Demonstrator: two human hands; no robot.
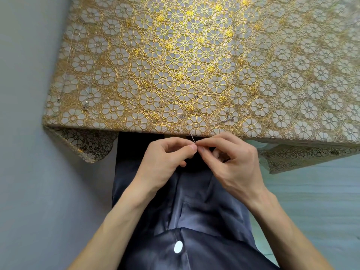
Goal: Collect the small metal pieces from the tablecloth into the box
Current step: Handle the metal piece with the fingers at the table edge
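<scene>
chain (191, 135), thin and silvery, runs off the near edge of the tablecloth (175, 45) to my fingertips. my left hand (165, 154) and my right hand (231, 154) both pinch it between thumb and forefinger, other fingers curled, just off the worktop's edge above my dark shirt (185, 211). small metal pieces (228, 117) lie on the cloth near that edge, and more sit toward its left corner.

This looks like a room in a home: a gold floral lace tablecloth (194, 55) spreads across the upper frame and drapes over the near edge. Plain grey floor (23, 152) lies at left, and pale plank-look flooring (315, 191) at lower right.
</scene>
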